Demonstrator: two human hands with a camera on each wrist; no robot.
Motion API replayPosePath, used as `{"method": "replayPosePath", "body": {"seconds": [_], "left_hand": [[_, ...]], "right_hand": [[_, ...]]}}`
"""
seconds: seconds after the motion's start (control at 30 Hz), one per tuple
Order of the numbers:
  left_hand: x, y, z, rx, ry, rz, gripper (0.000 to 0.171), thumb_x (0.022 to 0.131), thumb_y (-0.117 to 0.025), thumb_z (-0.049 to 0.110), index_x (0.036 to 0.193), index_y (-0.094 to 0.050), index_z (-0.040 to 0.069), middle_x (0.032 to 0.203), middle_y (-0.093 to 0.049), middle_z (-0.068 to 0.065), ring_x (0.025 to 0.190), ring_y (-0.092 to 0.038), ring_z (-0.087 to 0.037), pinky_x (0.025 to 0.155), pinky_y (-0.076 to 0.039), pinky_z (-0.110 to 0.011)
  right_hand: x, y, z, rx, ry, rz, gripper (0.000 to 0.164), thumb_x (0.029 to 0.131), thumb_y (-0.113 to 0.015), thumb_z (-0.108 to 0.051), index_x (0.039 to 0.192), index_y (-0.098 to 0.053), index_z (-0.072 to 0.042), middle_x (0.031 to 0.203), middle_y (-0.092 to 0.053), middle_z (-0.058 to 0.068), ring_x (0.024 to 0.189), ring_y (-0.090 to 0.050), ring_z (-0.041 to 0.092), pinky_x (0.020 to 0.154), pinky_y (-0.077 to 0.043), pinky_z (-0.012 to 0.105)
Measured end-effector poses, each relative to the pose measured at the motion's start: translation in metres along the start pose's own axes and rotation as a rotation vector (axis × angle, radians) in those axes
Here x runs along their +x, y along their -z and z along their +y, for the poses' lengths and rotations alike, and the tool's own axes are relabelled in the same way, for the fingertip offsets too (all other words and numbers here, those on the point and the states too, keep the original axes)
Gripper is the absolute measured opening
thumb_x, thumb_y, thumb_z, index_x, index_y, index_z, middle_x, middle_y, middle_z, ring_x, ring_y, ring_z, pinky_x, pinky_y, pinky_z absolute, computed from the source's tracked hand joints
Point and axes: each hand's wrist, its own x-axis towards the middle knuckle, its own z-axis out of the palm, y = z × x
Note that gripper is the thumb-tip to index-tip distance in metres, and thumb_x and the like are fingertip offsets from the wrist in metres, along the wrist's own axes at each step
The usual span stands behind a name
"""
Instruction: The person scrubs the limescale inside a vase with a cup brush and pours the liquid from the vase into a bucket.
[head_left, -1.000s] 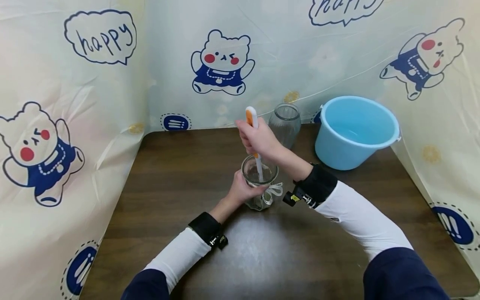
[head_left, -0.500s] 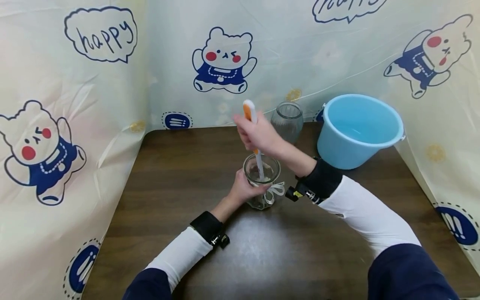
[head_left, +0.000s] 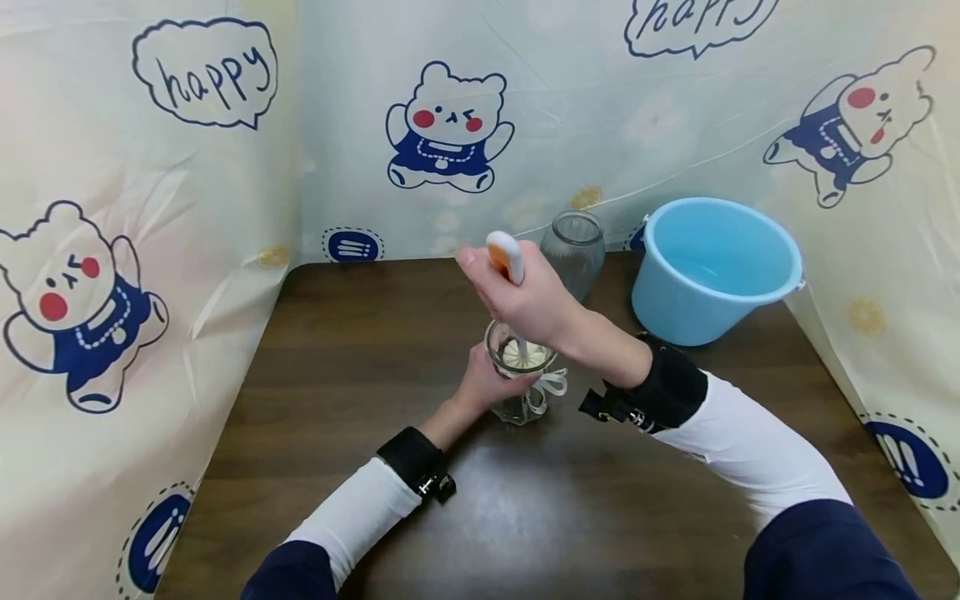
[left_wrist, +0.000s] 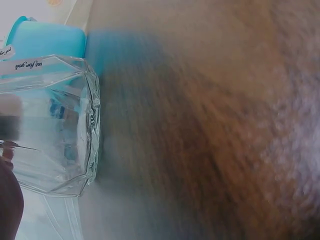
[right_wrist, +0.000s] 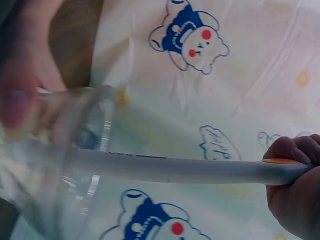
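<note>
In the head view, my left hand [head_left: 483, 379] grips a clear glass jar [head_left: 516, 410] around its neck, with a white ribbon bow [head_left: 553, 382] tied at the side. My right hand [head_left: 536, 292] holds a white and orange handle of what looks like a bottle brush [head_left: 505, 254] above the jar. The brush's pale, ribbed head [head_left: 525, 356] shows just inside the jar mouth. In the right wrist view, the white shaft [right_wrist: 200, 171] runs from my curled fingers into the glass. The left wrist view has the jar's faceted base [left_wrist: 92, 125] close to the tabletop.
A second clear glass jar [head_left: 572, 250] stands behind my right hand, near the back edge of the dark wooden table [head_left: 360, 333]. To its right is a light blue bucket [head_left: 690, 312]. A printed curtain [head_left: 330, 150] encloses the back and sides.
The brush first rises slightly, then its handle tilts toward me. Its pale head now shows at the jar mouth. My left hand keeps the jar in place.
</note>
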Motion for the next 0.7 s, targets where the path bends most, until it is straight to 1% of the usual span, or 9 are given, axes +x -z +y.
{"method": "replayPosePath", "body": {"seconds": [0.07,0.2,0.27,0.3,0.4,0.5,0.57,0.63,0.7], "left_hand": [[0.0,0.001,0.003,0.018,0.03,-0.004,0.069,0.071,-0.086,0.016,0.13,-0.059,-0.006,0.12,-0.069,-0.021,0.106,-0.068,-0.036,0.092,-0.056,-0.045],[-0.004,0.001,0.003,0.017,0.068,-0.019,0.063,0.073,-0.084,0.02,0.124,-0.06,-0.006,0.114,-0.071,-0.02,0.101,-0.069,-0.034,0.089,-0.057,-0.043],[-0.007,0.0,0.003,0.004,0.064,-0.014,0.061,0.072,-0.084,0.02,0.122,-0.06,-0.006,0.111,-0.071,-0.02,0.099,-0.069,-0.033,0.087,-0.058,-0.043],[-0.008,0.0,0.003,-0.01,0.061,-0.011,0.061,0.072,-0.084,0.018,0.123,-0.06,-0.005,0.112,-0.071,-0.02,0.1,-0.069,-0.033,0.088,-0.058,-0.043],[-0.009,0.001,0.005,-0.052,0.055,0.01,0.066,0.069,-0.087,0.012,0.126,-0.061,-0.005,0.114,-0.072,-0.021,0.102,-0.069,-0.033,0.092,-0.057,-0.043],[-0.007,0.0,0.004,-0.08,0.042,0.023,0.073,0.066,-0.089,0.012,0.131,-0.06,-0.004,0.117,-0.071,-0.021,0.104,-0.069,-0.031,0.095,-0.056,-0.041],[-0.006,0.0,0.003,-0.091,0.03,0.026,0.075,0.065,-0.089,0.014,0.132,-0.06,-0.004,0.117,-0.071,-0.021,0.104,-0.068,-0.029,0.096,-0.055,-0.038],[-0.004,0.001,0.003,-0.093,0.017,0.027,0.075,0.065,-0.088,0.015,0.131,-0.059,-0.004,0.117,-0.07,-0.021,0.104,-0.068,-0.027,0.095,-0.055,-0.035],[-0.003,0.002,0.002,-0.098,0.01,0.025,0.074,0.066,-0.088,0.016,0.131,-0.06,-0.003,0.117,-0.07,-0.02,0.105,-0.067,-0.024,0.095,-0.054,-0.033]], "right_hand": [[-0.005,-0.002,0.007,-0.005,0.003,-0.013,0.054,0.108,-0.05,-0.036,0.062,-0.043,-0.007,0.051,-0.035,0.004,0.042,-0.033,0.023,0.049,-0.032,0.034],[-0.018,-0.004,0.036,-0.06,-0.047,-0.005,0.052,0.108,-0.049,-0.035,0.064,-0.042,-0.01,0.053,-0.032,0.0,0.043,-0.031,0.021,0.05,-0.03,0.032],[-0.022,-0.005,0.043,-0.082,-0.053,0.006,0.05,0.109,-0.049,-0.034,0.065,-0.042,-0.011,0.054,-0.032,-0.001,0.044,-0.031,0.02,0.05,-0.03,0.031],[-0.023,-0.005,0.042,-0.079,-0.044,0.015,0.049,0.109,-0.049,-0.034,0.066,-0.043,-0.011,0.054,-0.034,-0.002,0.044,-0.032,0.019,0.05,-0.031,0.031],[-0.019,-0.002,0.03,-0.01,0.05,0.062,0.048,0.108,-0.05,-0.033,0.066,-0.045,-0.01,0.052,-0.037,-0.002,0.043,-0.035,0.017,0.047,-0.031,0.03],[-0.012,0.003,0.014,0.148,0.182,0.119,0.051,0.106,-0.052,-0.031,0.062,-0.041,-0.007,0.049,-0.036,0.001,0.039,-0.033,0.016,0.039,-0.028,0.031],[-0.009,0.006,0.006,0.232,0.253,0.149,0.056,0.106,-0.055,-0.033,0.06,-0.038,-0.007,0.048,-0.033,0.001,0.036,-0.031,0.015,0.036,-0.025,0.031],[-0.009,0.008,0.004,0.292,0.299,0.168,0.059,0.106,-0.057,-0.036,0.059,-0.036,-0.008,0.047,-0.032,0.001,0.035,-0.03,0.015,0.035,-0.025,0.03],[-0.01,0.007,0.008,0.321,0.312,0.18,0.06,0.106,-0.06,-0.039,0.059,-0.037,-0.009,0.047,-0.031,0.001,0.035,-0.029,0.015,0.035,-0.025,0.03]]}}
